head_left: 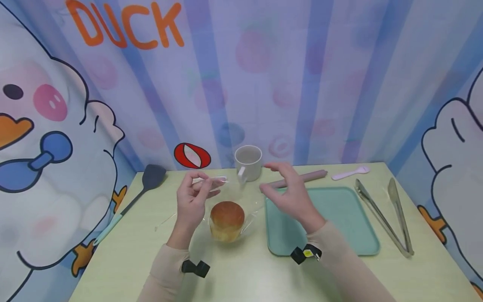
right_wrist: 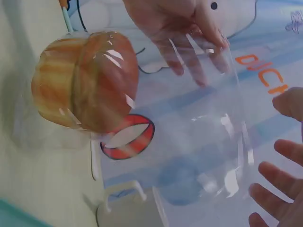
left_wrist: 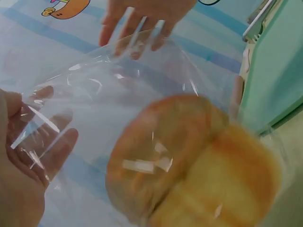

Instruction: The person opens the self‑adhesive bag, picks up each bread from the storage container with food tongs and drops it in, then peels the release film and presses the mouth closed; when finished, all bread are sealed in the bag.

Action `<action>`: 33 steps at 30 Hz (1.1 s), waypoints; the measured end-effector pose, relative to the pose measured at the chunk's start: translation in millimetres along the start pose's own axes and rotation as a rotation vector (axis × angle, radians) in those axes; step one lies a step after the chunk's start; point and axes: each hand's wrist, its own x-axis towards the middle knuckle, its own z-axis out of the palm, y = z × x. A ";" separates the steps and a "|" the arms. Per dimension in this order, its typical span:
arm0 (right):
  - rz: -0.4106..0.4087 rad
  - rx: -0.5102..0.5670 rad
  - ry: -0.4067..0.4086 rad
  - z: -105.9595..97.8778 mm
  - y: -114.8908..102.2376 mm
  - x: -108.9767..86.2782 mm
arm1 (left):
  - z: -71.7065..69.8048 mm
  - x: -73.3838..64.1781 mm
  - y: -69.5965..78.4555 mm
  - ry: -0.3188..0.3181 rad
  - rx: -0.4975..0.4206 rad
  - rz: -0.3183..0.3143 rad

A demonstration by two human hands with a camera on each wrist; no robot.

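A round golden-brown bread bun (head_left: 227, 221) sits inside a clear plastic bag (right_wrist: 208, 127). With thumb and fingers my left hand (head_left: 193, 197) pinches the bag's upper edge, and the bun hangs lower, to the right of that wrist. The film stretches across toward my right hand (head_left: 292, 195), whose fingers and thumb are spread apart beside the bag, holding nothing. In the left wrist view the bun (left_wrist: 165, 151) fills the lower middle, with film shining over it. In the right wrist view the spread fingers (right_wrist: 279, 179) lie just past the bag's edge.
A white mug (head_left: 249, 161) stands at the back. Behind the right hand are a mauve rod (head_left: 311, 176) and a green tray (head_left: 332, 235). Farther right lie a lilac spoon (head_left: 351, 173) and metal tongs (head_left: 385, 222). A grey spatula (head_left: 152, 178) lies at the left edge.
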 end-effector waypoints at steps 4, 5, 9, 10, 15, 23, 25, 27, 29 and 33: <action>-0.178 -0.094 -0.075 12.8 -12.3 4.4 | 3.4 -1.9 2.2 -0.055 0.051 -0.002; -0.219 -0.114 -0.098 16.7 -15.5 6.1 | 4.2 -2.3 3.0 -0.067 0.062 0.004; -0.293 -0.205 -0.158 31.5 -26.8 11.0 | 6.8 -3.9 5.9 -0.120 0.092 0.029; -0.294 -0.229 -0.163 34.7 -28.5 11.6 | 7.3 -4.6 6.5 -0.132 0.108 0.037; -0.265 -0.271 -0.148 44.9 -32.9 13.3 | 8.1 -8.7 8.2 -0.177 0.151 0.066; -0.210 -0.277 -0.196 32.2 -18.1 12.0 | -3.0 -8.3 10.3 -0.133 0.010 -0.029; -0.195 -0.271 -0.195 25.3 -13.5 10.5 | -8.8 -7.5 11.0 -0.094 -0.031 -0.038; -0.176 -0.247 -0.192 18.4 -9.6 9.7 | -14.1 -6.5 11.8 -0.057 -0.072 -0.045; -0.158 -0.208 -0.185 12.2 -7.3 9.6 | -18.4 -5.7 12.5 -0.029 -0.098 -0.054; -0.131 -0.111 -0.177 2.9 -5.3 9.9 | -23.1 -3.9 13.2 0.000 -0.176 -0.079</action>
